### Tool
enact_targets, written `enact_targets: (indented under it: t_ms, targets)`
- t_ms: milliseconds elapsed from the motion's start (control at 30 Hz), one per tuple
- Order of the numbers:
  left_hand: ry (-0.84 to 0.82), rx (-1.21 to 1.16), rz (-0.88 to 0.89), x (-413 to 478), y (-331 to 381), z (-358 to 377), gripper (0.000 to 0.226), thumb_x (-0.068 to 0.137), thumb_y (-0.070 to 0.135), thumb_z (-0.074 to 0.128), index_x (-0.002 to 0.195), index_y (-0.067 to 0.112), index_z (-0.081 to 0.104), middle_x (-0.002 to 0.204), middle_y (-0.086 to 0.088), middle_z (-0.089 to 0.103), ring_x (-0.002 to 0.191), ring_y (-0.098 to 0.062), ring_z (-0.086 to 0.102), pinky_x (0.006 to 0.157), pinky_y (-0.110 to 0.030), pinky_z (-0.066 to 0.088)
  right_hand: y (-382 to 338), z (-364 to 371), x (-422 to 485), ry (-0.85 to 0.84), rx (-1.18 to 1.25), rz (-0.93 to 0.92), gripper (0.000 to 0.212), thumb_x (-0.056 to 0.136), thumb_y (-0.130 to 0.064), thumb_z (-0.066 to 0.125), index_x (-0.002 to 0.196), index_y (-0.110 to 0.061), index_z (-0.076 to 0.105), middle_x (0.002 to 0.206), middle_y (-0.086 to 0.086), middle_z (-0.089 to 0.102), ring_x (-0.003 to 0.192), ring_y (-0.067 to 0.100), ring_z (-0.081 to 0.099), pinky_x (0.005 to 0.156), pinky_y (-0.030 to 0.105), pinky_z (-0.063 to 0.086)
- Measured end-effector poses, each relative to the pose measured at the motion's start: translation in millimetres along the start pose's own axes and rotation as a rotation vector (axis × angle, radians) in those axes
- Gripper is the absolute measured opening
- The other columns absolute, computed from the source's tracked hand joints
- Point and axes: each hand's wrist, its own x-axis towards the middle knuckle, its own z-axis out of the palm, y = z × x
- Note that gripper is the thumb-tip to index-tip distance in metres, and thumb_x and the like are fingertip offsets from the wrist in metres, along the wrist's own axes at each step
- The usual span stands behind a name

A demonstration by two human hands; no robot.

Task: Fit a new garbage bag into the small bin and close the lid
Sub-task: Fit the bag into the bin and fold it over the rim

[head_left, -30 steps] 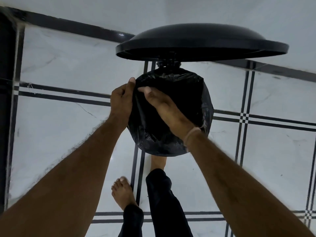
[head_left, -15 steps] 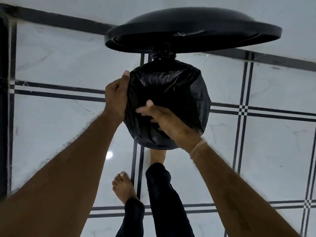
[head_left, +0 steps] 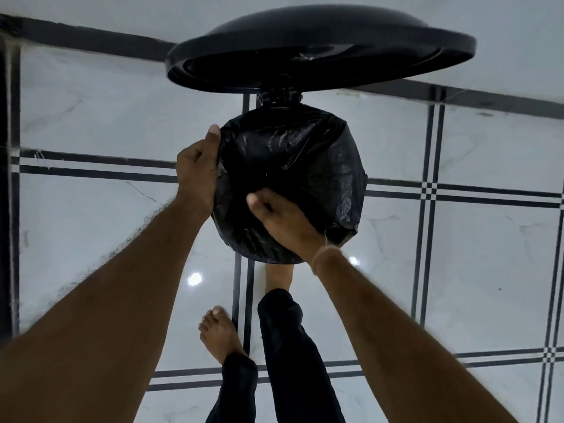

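A small bin stands on the floor, its body wholly hidden under the black garbage bag (head_left: 293,166) stretched over its mouth and sides. The black round lid (head_left: 320,47) stands raised on its hinge behind the bin. My left hand (head_left: 198,169) grips the bag at the bin's left rim, thumb pointing up. My right hand (head_left: 283,221) pinches the bag film at the near rim, fingers curled into the plastic.
White glossy floor tiles (head_left: 457,254) with black line borders surround the bin. My bare left foot (head_left: 218,334) stands just in front of it, and my right foot (head_left: 279,277) sits at the bin's base. A dark skirting strip (head_left: 91,41) runs along the wall behind.
My right hand has slid from the bag's upper left down to the near rim. The lid looks tipped further up. My left hand stays on the left rim.
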Motion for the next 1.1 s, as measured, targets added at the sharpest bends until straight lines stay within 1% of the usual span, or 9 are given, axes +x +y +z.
enact_targets:
  t_ms: [167,300,433,500,567,700,800,933,1100]
  targets:
    - [0.021,0.026,0.009,-1.5,0.4,0.5,0.059,0.099,0.049,0.062,0.058,0.02,0.032,0.057,-0.001,0.033,0.056,-0.02,0.034,0.059,-0.029,0.038,20.4,-7.9,-4.4,-0.196,-0.145,0.155,0.061,0.101,-0.073,0.029,0.153,-0.044,0.043,0.166,0.003,0.04,0.153,0.033,0.035,0.121,0.043,0.025]
    - [0.028,0.021,0.023,1.3,-0.5,-1.4,0.06,0.099,0.047,0.063,0.056,0.02,0.03,0.054,0.002,0.032,0.052,-0.015,0.031,0.055,-0.025,0.035,10.0,-26.3,27.6,-0.127,-0.118,0.202,0.076,0.104,-0.063,0.04,0.166,-0.024,0.018,0.175,0.004,0.014,0.161,0.029,0.013,0.129,0.038,0.008]
    - [0.016,0.006,0.017,1.5,-2.1,0.1,0.064,0.098,0.049,0.064,0.062,0.015,0.023,0.056,0.0,0.031,0.052,-0.015,0.031,0.054,-0.024,0.035,7.8,-50.3,23.1,-0.136,-0.3,0.159,0.061,0.108,-0.056,0.036,0.16,-0.024,0.039,0.168,0.008,0.035,0.155,0.032,0.03,0.125,0.038,0.02]
    - [0.02,0.008,0.008,1.4,-2.5,-0.3,0.067,0.096,0.052,0.065,0.067,0.011,0.02,0.059,-0.003,0.027,0.054,-0.017,0.029,0.055,-0.028,0.032,5.0,-62.5,6.3,-0.076,-0.356,0.009,0.045,0.106,-0.055,0.044,0.134,-0.028,0.066,0.141,0.005,0.066,0.135,0.029,0.057,0.115,0.038,0.039]
    - [0.022,0.025,0.007,1.4,-3.0,-1.9,0.069,0.095,0.054,0.064,0.067,0.01,0.02,0.06,-0.003,0.025,0.055,-0.02,0.027,0.055,-0.03,0.029,-4.3,-68.7,-4.7,-0.038,-0.266,-0.157,0.036,0.101,-0.054,0.056,0.114,-0.027,0.075,0.114,-0.004,0.077,0.114,0.016,0.07,0.106,0.032,0.052]
    - [0.02,0.053,0.01,1.2,-2.0,-0.9,0.067,0.098,0.053,0.062,0.067,0.01,0.021,0.061,-0.003,0.025,0.056,-0.018,0.027,0.053,-0.028,0.029,-45.6,-76.5,29.3,0.007,-0.088,-0.282,0.032,0.1,-0.039,0.066,0.126,-0.022,0.075,0.127,-0.008,0.074,0.121,0.006,0.066,0.114,0.026,0.047]
    - [0.008,0.049,0.006,-0.1,-0.8,-0.8,0.06,0.1,0.052,0.059,0.061,0.016,0.031,0.059,-0.002,0.03,0.053,-0.016,0.032,0.051,-0.025,0.033,-70.0,-85.8,69.2,0.024,-0.159,-0.147,0.051,0.105,-0.053,0.05,0.145,-0.023,0.062,0.151,0.0,0.06,0.142,0.017,0.052,0.125,0.036,0.033]
    - [-0.016,0.009,0.003,-1.5,-0.6,0.4,0.068,0.102,0.049,0.057,0.064,0.0,0.03,0.062,-0.006,0.028,0.055,-0.02,0.03,0.053,-0.028,0.031,-57.9,-88.8,87.4,0.005,-0.354,0.043,0.065,0.109,-0.056,0.03,0.164,-0.021,0.031,0.169,0.011,0.033,0.155,0.031,0.032,0.125,0.036,0.023]
    - [0.012,0.002,-0.018,-1.5,-0.6,1.5,0.072,0.1,0.051,0.06,0.068,-0.007,0.033,0.068,-0.012,0.03,0.061,-0.027,0.031,0.058,-0.035,0.034,-36.5,-88.6,36.9,0.183,-0.425,-0.198,0.052,0.107,-0.047,0.049,0.152,-0.021,0.052,0.149,0.011,0.06,0.138,0.031,0.056,0.113,0.041,0.045]
